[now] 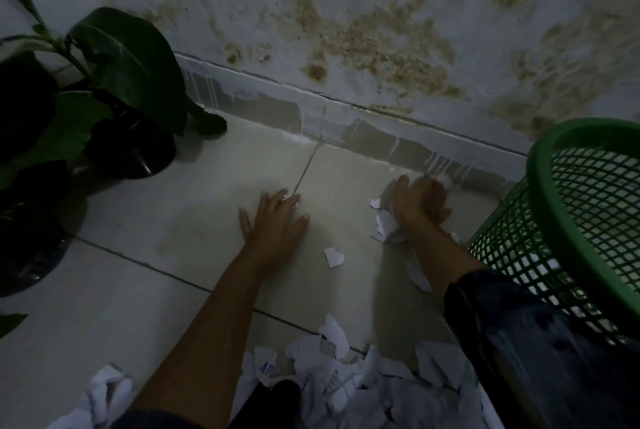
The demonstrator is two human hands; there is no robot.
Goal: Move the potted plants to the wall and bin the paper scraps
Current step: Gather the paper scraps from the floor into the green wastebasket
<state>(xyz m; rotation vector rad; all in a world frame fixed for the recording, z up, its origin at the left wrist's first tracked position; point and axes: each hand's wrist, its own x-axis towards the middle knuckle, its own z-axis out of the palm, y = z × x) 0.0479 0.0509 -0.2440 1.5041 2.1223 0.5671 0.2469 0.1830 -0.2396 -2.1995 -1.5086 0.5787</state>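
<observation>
Beside the green bin [571, 221], my right hand [420, 203], blurred, clutches paper scraps [384, 224]; left of the bin, my left hand [273, 221] lies flat with fingers spread.

Blue print is borne by one paper scrap [266, 367] below the left hand [273, 224]; only "AP" can be read.

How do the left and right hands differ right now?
The left hand lies flat on the floor tile, fingers spread, gripping nothing; the right hand is curled round a bunch of paper scraps. The left hand is sharp, the right hand blurred. The right hand is nearer the green basket. Both are low at the floor near the wall.
</observation>
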